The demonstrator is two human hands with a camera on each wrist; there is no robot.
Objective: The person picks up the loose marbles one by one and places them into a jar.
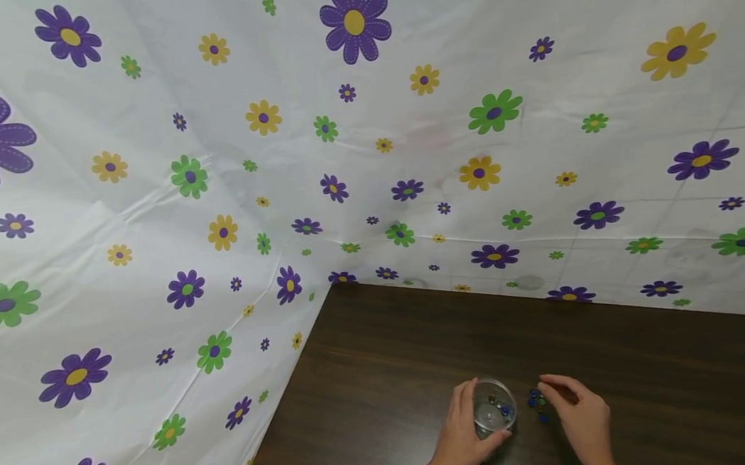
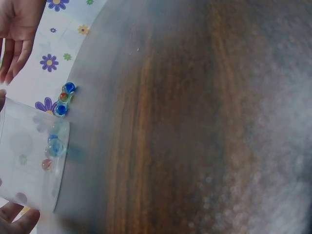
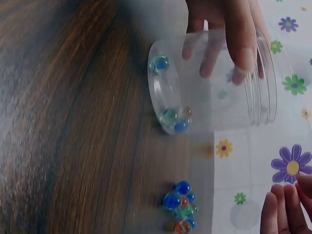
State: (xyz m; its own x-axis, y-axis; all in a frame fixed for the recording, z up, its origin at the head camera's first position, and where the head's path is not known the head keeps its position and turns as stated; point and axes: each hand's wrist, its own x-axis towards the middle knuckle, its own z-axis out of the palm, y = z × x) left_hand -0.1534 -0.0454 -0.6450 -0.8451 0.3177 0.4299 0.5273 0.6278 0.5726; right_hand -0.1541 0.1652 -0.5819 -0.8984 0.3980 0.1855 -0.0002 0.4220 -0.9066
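My left hand (image 1: 463, 433) grips a clear, round jar (image 3: 219, 83) that stands upright on the table, fingers on one side and thumb on the other. Several glass marbles (image 3: 169, 116), blue, greenish and reddish, lie on the jar's bottom. Just right of the jar, a small cluster of marbles (image 1: 538, 399) rests on the wood, mostly blue with some green and orange. Over this cluster hovers my right hand (image 1: 579, 415), its fingers fairly straight and the thumb close to the fingertips. No marble shows between them.
The dark wood-grain table (image 1: 405, 351) reaches back to a white sheet (image 1: 368, 154) printed with purple, green and yellow flowers. This sheet hangs along the back and the left side of the table.
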